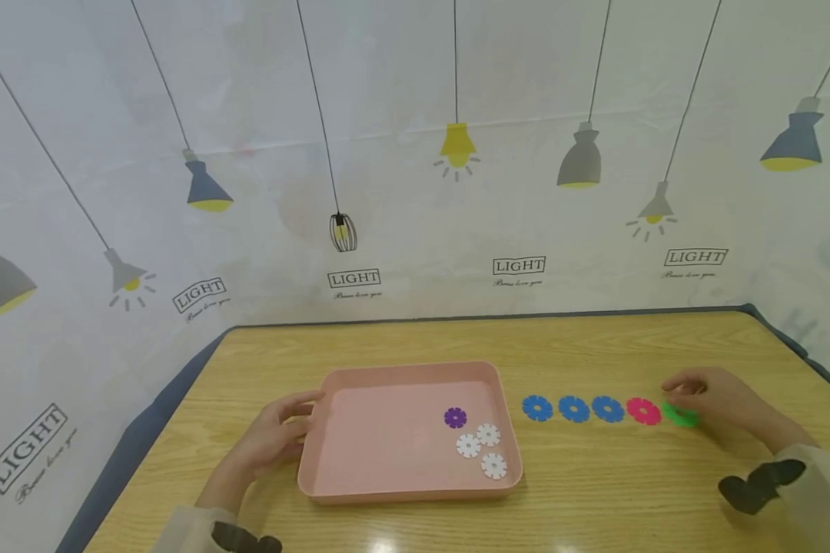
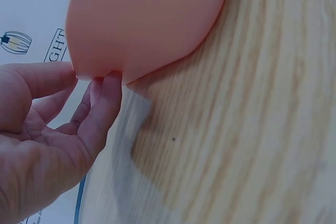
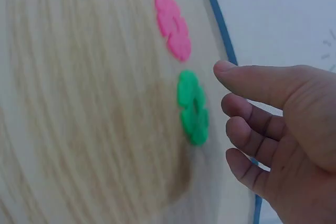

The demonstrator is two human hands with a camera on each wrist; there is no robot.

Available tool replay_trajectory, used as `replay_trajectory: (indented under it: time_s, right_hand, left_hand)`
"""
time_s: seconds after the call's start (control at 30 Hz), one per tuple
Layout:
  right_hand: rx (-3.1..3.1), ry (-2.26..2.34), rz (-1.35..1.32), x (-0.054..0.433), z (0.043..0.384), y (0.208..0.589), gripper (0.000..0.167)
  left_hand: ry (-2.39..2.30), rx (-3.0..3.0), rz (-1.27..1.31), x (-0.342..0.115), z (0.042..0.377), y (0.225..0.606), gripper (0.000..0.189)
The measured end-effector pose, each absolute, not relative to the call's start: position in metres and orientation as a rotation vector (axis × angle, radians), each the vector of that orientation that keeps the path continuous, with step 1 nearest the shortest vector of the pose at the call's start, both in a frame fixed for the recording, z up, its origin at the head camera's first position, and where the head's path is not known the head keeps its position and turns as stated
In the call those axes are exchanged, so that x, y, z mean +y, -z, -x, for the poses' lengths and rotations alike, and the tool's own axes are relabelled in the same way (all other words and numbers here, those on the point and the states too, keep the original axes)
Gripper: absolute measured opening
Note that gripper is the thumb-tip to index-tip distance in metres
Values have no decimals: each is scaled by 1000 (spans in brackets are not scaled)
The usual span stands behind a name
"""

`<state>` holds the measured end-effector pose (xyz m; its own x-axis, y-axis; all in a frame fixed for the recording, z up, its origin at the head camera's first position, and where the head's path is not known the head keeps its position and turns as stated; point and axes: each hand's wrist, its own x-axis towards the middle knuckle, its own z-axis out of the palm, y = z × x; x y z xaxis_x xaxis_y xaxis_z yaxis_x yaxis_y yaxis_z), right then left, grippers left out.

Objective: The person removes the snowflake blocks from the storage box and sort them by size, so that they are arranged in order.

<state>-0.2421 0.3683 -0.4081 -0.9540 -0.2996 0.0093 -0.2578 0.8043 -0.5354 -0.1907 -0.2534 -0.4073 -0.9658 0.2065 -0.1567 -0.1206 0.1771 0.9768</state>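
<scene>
My left hand [image 1: 277, 434] holds the left edge of a shallow pink tray [image 1: 360, 495]; in the left wrist view its fingertips and thumb are at the rim and side wall [image 2: 147, 19]. In the tray's right part lie a purple notched plastic disc [image 1: 455, 418] and several white ones [image 1: 494, 465]. My right hand [image 1: 726, 403] is beside a green disc [image 3: 193, 108], fingers loosely bent and nothing between them; the right wrist view shows a gap to the disc. The green disc lies flat at the right end of a row, after a pink disc [image 1: 643, 411] and several blue ones [image 1: 573, 409].
The wooden table [image 1: 595, 499] has a dark edge along its back and sides. Behind it hangs a pale sheet [image 1: 415, 177] printed with lamps and lettering. The row of discs runs rightward from near the tray's right wall.
</scene>
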Motion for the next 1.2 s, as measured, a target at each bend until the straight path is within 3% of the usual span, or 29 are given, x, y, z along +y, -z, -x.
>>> replay_trajectory:
  time_s: [0.63, 1.2]
  right_hand:
    - [2652, 986, 952, 245, 241, 362, 25]
    - [2497, 957, 1149, 148, 244, 362, 17]
  left_hand:
    - [-1880, 2199, -82, -254, 190, 408, 47]
    - [-1901, 2181, -113, -253, 189, 406, 47]
